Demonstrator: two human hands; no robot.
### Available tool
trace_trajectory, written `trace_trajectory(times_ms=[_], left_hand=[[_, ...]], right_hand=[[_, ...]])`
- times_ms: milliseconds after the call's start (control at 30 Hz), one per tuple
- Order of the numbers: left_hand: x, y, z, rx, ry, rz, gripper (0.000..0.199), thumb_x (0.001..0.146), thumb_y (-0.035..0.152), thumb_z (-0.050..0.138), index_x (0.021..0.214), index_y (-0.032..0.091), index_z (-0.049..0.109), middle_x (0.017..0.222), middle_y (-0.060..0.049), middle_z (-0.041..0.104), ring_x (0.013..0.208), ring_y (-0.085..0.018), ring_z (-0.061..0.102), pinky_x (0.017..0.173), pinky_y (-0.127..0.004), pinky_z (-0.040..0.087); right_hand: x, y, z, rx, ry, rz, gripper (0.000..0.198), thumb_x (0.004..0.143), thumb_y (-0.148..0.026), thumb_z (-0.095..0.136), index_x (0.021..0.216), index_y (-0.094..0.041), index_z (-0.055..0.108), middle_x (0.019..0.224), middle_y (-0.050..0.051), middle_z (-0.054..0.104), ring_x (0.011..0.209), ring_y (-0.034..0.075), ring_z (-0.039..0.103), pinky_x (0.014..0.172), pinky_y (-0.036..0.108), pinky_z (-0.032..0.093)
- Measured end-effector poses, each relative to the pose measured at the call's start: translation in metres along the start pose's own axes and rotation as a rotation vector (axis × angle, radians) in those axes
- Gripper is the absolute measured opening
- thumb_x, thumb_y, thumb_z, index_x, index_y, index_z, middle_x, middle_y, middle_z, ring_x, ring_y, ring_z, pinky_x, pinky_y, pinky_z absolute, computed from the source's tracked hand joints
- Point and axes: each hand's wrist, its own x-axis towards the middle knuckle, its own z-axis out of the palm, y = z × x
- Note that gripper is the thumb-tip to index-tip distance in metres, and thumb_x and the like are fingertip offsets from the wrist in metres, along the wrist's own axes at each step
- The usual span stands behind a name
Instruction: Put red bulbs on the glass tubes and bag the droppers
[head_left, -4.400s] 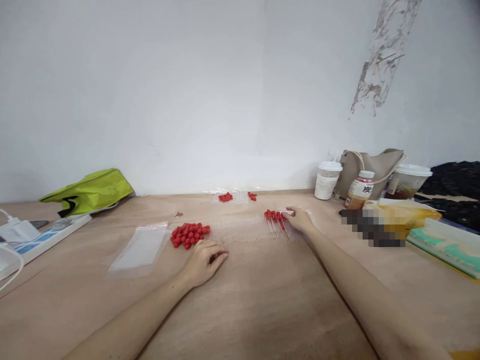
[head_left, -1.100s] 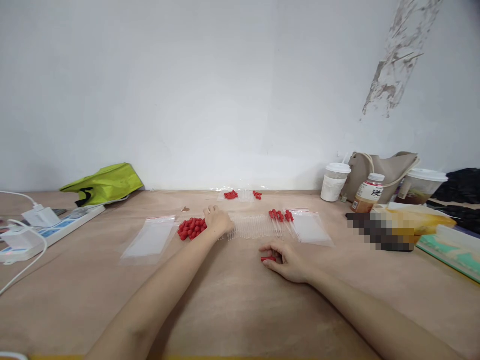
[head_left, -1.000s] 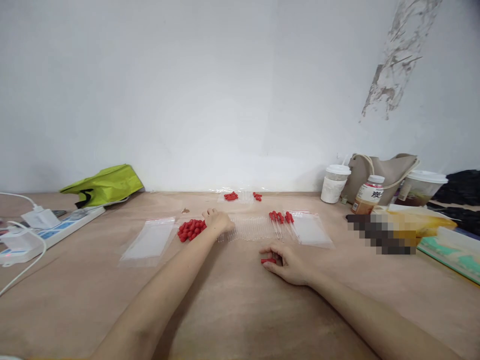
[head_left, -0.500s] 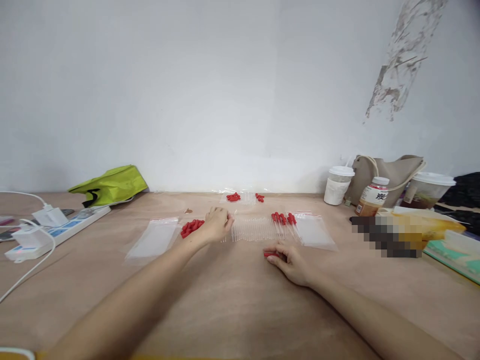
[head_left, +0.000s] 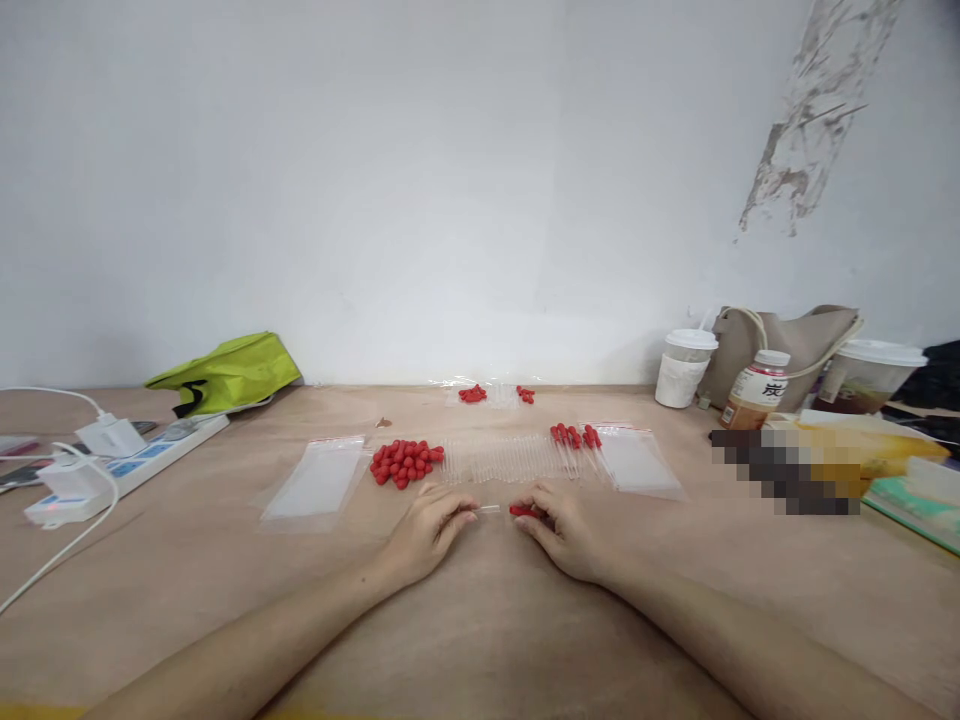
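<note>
My left hand (head_left: 431, 530) pinches a thin clear glass tube (head_left: 490, 509), whose end points right. My right hand (head_left: 566, 528) grips a red rubber dropper bulb (head_left: 523, 511) facing that tube, with a small gap between them. Beyond the hands lies a row of clear glass tubes (head_left: 502, 459). A pile of red rubber bulbs (head_left: 405, 462) sits left of the row. At its right end, several droppers (head_left: 574, 442) have red bulbs on their glass tubes.
Clear zip bags lie at left (head_left: 319, 480) and right (head_left: 637, 462). Near the wall is a plastic bag (head_left: 499, 396) with red bulbs and tubes. A power strip (head_left: 142, 465) and green bag (head_left: 232, 372) stand left; a cup (head_left: 684, 370) and bottle (head_left: 754, 392) stand right.
My left hand has come back from the tube row toward me with a glass tube, uncovering the bulb pile. My right hand has shifted slightly left with the red bulb.
</note>
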Motion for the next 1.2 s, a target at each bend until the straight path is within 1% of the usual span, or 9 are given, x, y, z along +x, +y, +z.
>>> trace_trajectory(times_ms=[167, 467, 600, 733, 867, 1033, 1200], left_hand=[[0.005, 0.001, 0.007, 0.007, 0.006, -0.007, 0.017, 0.087, 0.024, 0.042, 0.086, 0.020, 0.058, 0.080, 0.000, 0.065, 0.072, -0.015, 0.055, 0.075, -0.031, 0.031], [0.006, 0.001, 0.009, 0.002, -0.029, 0.034, 0.018, 0.087, 0.026, 0.042, 0.090, 0.020, 0.059, 0.083, -0.002, 0.066, 0.076, -0.016, 0.057, 0.078, -0.032, 0.031], [0.005, -0.002, 0.011, -0.007, -0.057, 0.052, 0.019, 0.087, 0.027, 0.043, 0.093, 0.021, 0.060, 0.083, -0.002, 0.066, 0.077, -0.016, 0.057, 0.076, -0.031, 0.032], [0.006, -0.002, 0.013, -0.029, -0.083, 0.067, 0.020, 0.087, 0.027, 0.042, 0.095, 0.021, 0.060, 0.082, -0.003, 0.066, 0.076, -0.017, 0.057, 0.074, -0.030, 0.033], [0.006, -0.001, 0.013, -0.036, -0.087, 0.081, 0.020, 0.087, 0.026, 0.042, 0.095, 0.021, 0.060, 0.080, -0.003, 0.066, 0.074, -0.016, 0.057, 0.074, -0.030, 0.033], [0.004, 0.000, 0.014, -0.026, -0.090, 0.076, 0.021, 0.088, 0.026, 0.042, 0.094, 0.021, 0.061, 0.074, -0.002, 0.065, 0.069, -0.015, 0.057, 0.072, -0.029, 0.033], [0.004, 0.002, 0.015, -0.023, -0.086, 0.083, 0.021, 0.088, 0.027, 0.041, 0.093, 0.020, 0.061, 0.075, -0.003, 0.066, 0.070, -0.015, 0.057, 0.072, -0.030, 0.033]], right_hand=[[0.000, 0.001, 0.002, 0.026, 0.006, -0.005, 0.012, 0.081, -0.023, 0.047, 0.083, -0.018, 0.057, 0.078, 0.003, 0.055, 0.071, 0.013, 0.049, 0.066, 0.026, 0.039], [-0.003, 0.003, 0.005, 0.077, 0.018, 0.022, 0.013, 0.080, -0.025, 0.047, 0.083, -0.018, 0.058, 0.073, 0.001, 0.059, 0.066, 0.011, 0.051, 0.061, 0.023, 0.040], [-0.003, 0.005, 0.005, 0.089, -0.006, 0.025, 0.014, 0.080, -0.026, 0.048, 0.086, -0.019, 0.059, 0.077, 0.001, 0.062, 0.068, 0.011, 0.053, 0.063, 0.024, 0.041], [-0.001, 0.008, 0.006, 0.101, -0.024, 0.018, 0.015, 0.080, -0.027, 0.049, 0.083, -0.018, 0.062, 0.078, 0.002, 0.064, 0.071, 0.012, 0.055, 0.065, 0.025, 0.042], [-0.001, 0.013, 0.008, 0.115, -0.013, -0.004, 0.016, 0.081, -0.027, 0.049, 0.082, -0.019, 0.062, 0.077, 0.002, 0.064, 0.070, 0.012, 0.055, 0.065, 0.024, 0.043], [-0.003, 0.015, 0.010, 0.111, -0.010, -0.056, 0.017, 0.081, -0.027, 0.048, 0.081, -0.019, 0.063, 0.075, 0.002, 0.063, 0.069, 0.012, 0.055, 0.065, 0.024, 0.042], [-0.005, 0.012, 0.008, 0.063, -0.009, -0.077, 0.019, 0.081, -0.029, 0.047, 0.080, -0.019, 0.063, 0.071, 0.002, 0.063, 0.065, 0.012, 0.054, 0.061, 0.024, 0.041]])
